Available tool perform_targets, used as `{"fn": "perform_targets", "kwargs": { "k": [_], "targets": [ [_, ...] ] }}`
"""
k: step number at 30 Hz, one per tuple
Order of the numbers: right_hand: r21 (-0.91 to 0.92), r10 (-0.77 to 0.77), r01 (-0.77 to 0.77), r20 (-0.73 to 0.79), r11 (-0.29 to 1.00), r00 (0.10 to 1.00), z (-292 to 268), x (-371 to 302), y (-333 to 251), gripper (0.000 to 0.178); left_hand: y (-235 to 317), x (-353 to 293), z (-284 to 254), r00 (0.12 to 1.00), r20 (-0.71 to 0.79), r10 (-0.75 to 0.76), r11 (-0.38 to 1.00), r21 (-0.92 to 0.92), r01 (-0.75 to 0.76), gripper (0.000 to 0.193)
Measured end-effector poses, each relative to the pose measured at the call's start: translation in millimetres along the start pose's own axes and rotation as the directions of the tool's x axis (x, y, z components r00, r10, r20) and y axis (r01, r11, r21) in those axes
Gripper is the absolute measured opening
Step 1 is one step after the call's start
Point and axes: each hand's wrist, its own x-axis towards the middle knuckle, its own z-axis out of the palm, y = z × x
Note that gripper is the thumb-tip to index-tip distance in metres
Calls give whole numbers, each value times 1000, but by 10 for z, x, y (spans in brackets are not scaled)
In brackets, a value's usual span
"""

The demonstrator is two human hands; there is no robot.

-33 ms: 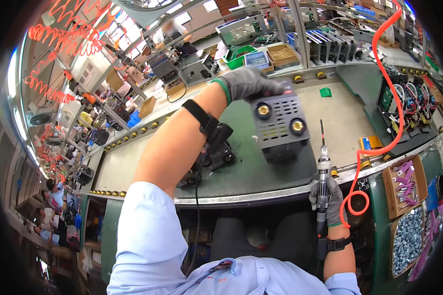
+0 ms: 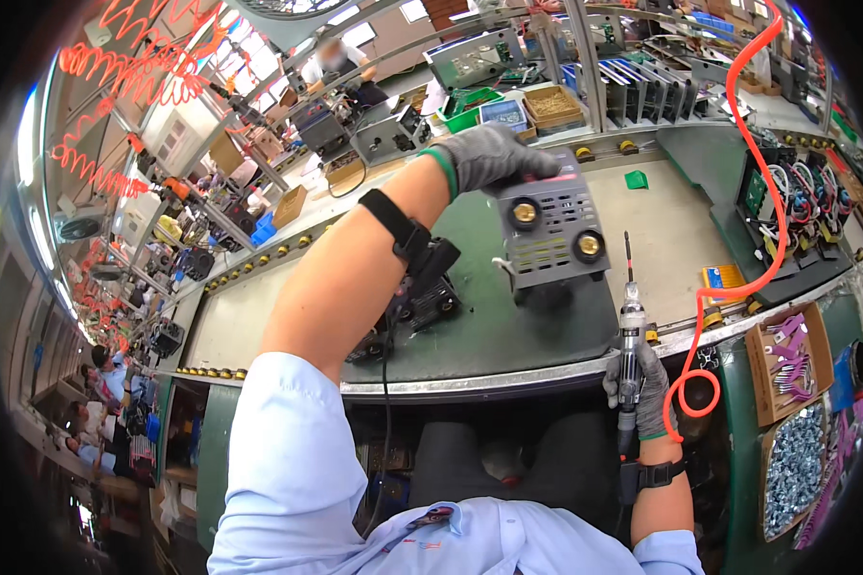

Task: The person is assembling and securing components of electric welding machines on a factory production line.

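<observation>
My left hand (image 2: 494, 161), in a grey glove with a green cuff, grips the top of a grey vented metal box (image 2: 552, 225). The face toward me carries two round brass-centred sockets, one higher at left and one lower at right. The box stands tilted over a dark green mat (image 2: 489, 335), and its underside is hard to make out. A power screwdriver (image 2: 630, 355) rests in my gloved right hand (image 2: 654, 388), its thin bit pointing up and away from me. Left of the box, dark box-shaped units (image 2: 430, 305) sit partly behind my left forearm.
An orange air hose (image 2: 759, 172) loops down beside my right hand. At right are an open unit with wiring (image 2: 796, 201), a carton of purple parts (image 2: 762, 383) and a tray of screws (image 2: 794, 470). A green scrap (image 2: 636, 179) lies beyond the mat. Another person (image 2: 340, 67) works across the line.
The grey box has shifted slightly right and turned a little, with my left hand on it. A pale wire end now shows at its left side. My right hand and screwdriver stay put.
</observation>
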Motion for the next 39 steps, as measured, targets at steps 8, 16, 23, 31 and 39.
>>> {"fn": "perform_targets", "kwargs": {
  "k": [8, 16, 23, 31, 39],
  "targets": [
    [58, 28, -30, 28, 998, 999, -67, 47, 59, 55, 444, 83, 943, 947, 161, 277, 513, 809, -288, 37],
    [154, 29, -39, 65, 987, 997, -149, 71, 149, 57, -81, -894, 989, 746, -484, 458, 874, 400, -277, 38],
    [161, 3, -28, 153, 987, 988, -222, 133, 179, 67, -1521, -1120, 1865, 925, -364, -106, 730, 603, 321, 18],
    [139, 44, -71, 192, 988, 980, -399, 144, 236, 69, -1586, -641, 1992, 950, -272, -151, 739, 608, 292, 18],
    [238, 212, -306, 352, 922, 912, -766, 369, 198, 64, -1717, -648, 1992, 950, -277, -145, 781, 558, 282, 23]
  ]
}}
